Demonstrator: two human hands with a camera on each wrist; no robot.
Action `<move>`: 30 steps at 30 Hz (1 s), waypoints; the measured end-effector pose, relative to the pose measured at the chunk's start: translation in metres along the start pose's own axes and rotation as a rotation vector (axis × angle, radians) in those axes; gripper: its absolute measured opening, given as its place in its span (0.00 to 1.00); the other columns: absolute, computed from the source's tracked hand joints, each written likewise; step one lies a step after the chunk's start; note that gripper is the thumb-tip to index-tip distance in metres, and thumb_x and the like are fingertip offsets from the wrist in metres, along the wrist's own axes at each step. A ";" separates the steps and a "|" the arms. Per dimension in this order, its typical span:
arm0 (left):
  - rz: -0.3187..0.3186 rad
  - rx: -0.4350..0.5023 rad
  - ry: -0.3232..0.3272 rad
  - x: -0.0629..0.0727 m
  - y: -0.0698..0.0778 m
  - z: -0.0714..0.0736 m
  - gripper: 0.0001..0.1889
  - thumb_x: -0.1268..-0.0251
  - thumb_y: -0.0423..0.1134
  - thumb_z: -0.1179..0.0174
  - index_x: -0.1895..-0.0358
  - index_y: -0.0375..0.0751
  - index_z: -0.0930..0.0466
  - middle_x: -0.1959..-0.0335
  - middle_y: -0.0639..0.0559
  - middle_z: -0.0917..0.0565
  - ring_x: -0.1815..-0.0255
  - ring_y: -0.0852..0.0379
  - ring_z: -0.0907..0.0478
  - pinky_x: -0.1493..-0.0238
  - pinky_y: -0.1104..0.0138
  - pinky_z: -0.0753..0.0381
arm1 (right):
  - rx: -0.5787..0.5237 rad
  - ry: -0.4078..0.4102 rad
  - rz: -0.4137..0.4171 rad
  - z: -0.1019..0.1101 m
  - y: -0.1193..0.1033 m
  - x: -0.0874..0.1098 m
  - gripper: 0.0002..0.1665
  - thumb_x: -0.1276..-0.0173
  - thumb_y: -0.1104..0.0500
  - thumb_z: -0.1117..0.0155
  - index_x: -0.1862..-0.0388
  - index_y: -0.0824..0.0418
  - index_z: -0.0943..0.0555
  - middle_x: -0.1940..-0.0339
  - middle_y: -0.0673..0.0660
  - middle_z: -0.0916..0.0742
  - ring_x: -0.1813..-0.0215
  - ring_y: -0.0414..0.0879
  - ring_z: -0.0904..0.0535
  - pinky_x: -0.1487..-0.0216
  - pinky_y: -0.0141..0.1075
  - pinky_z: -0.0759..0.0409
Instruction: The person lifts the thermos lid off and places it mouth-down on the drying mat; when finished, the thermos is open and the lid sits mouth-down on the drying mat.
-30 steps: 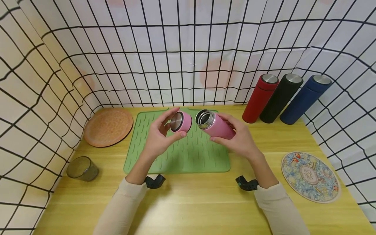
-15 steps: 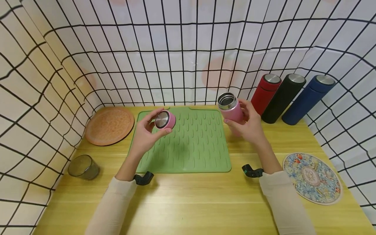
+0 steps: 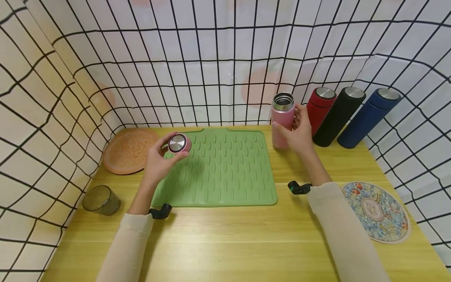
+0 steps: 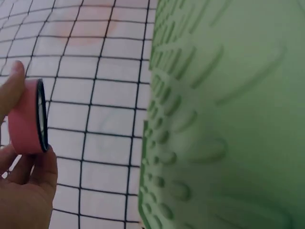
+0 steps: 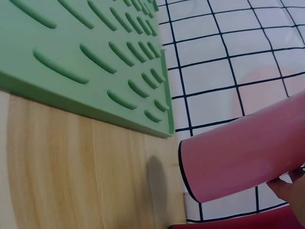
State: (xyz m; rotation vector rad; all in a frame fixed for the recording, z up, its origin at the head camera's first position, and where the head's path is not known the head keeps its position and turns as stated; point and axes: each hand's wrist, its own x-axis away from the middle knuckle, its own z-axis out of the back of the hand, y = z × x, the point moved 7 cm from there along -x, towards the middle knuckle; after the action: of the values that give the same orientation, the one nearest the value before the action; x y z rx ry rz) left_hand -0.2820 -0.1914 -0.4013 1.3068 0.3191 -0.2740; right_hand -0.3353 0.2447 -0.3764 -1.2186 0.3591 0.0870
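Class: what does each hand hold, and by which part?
Left hand: pink lid, by its side. Right hand: open pink flask, by its body.

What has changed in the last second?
The left hand moved the pink lid leftward. The right hand carried the open pink bottle right, past the green mat, and farther back, turning it from tilted to nearly upright. Neither hand let go. The red bottle, black bottle, blue bottle, glass and mat stayed put.

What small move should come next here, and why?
Probably lower the pink bottle onto the table: the right hand holds it roughly upright beside the mat, and in the right wrist view it seems slightly raised.
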 end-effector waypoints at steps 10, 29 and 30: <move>0.127 -0.183 -0.023 0.001 -0.031 0.013 0.41 0.43 0.40 0.22 0.26 0.36 0.30 0.28 0.39 0.26 0.26 0.43 0.29 0.25 0.55 0.27 | -0.132 0.083 -0.011 -0.007 0.012 -0.020 0.46 0.36 0.57 0.22 0.26 0.44 0.37 0.26 0.52 0.24 0.32 0.50 0.26 0.26 0.48 0.27; 0.233 -0.386 -0.138 0.015 -0.059 0.023 0.39 0.40 0.34 0.25 0.27 0.30 0.32 0.31 0.31 0.27 0.29 0.36 0.29 0.29 0.44 0.26 | -0.194 0.114 -0.091 -0.013 0.006 -0.019 0.45 0.29 0.61 0.30 0.21 0.52 0.44 0.22 0.59 0.30 0.26 0.53 0.32 0.21 0.47 0.32; 0.232 -0.399 -0.142 0.015 -0.061 0.024 0.39 0.40 0.34 0.26 0.27 0.29 0.32 0.30 0.30 0.27 0.29 0.36 0.29 0.29 0.44 0.25 | -0.196 0.114 -0.092 -0.014 0.005 -0.019 0.45 0.29 0.60 0.30 0.21 0.52 0.44 0.22 0.59 0.31 0.26 0.53 0.32 0.21 0.47 0.31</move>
State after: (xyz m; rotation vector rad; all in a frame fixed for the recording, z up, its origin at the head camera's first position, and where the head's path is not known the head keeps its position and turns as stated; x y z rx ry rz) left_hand -0.2889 -0.2290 -0.4559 0.9145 0.0922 -0.0978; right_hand -0.3580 0.2360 -0.3790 -1.4359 0.4003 -0.0270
